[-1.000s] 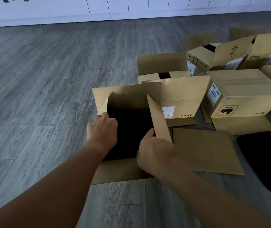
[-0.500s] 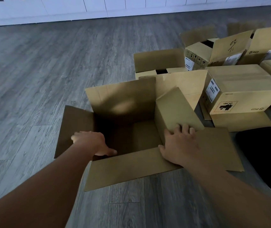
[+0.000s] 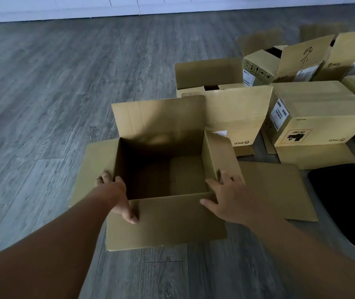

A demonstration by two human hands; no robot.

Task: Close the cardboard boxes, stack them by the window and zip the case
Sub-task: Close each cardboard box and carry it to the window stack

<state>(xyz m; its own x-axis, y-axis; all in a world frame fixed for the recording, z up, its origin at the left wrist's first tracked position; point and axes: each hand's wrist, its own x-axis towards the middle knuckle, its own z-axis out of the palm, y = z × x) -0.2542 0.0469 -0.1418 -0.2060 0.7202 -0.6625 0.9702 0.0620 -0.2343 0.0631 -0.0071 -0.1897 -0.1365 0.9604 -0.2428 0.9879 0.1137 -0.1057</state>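
Cardboard boxes: early stage, nothing stacked or zipped that I can see.

Head view: nearest open box (image 3: 163, 169) sits on the grey floor (image 3: 43, 104), all four flaps out and interior empty. My left hand (image 3: 116, 190) grips its near-left corner, fingers over the left flap and thumb on the front flap; my right hand (image 3: 226, 195) lies flat, fingers spread, on the near-right corner. Behind it, one closed box (image 3: 319, 113) among several with flaps up. Black case (image 3: 344, 201) lies at right, zip not discernible. I judge closing has barely begun; no window in view.
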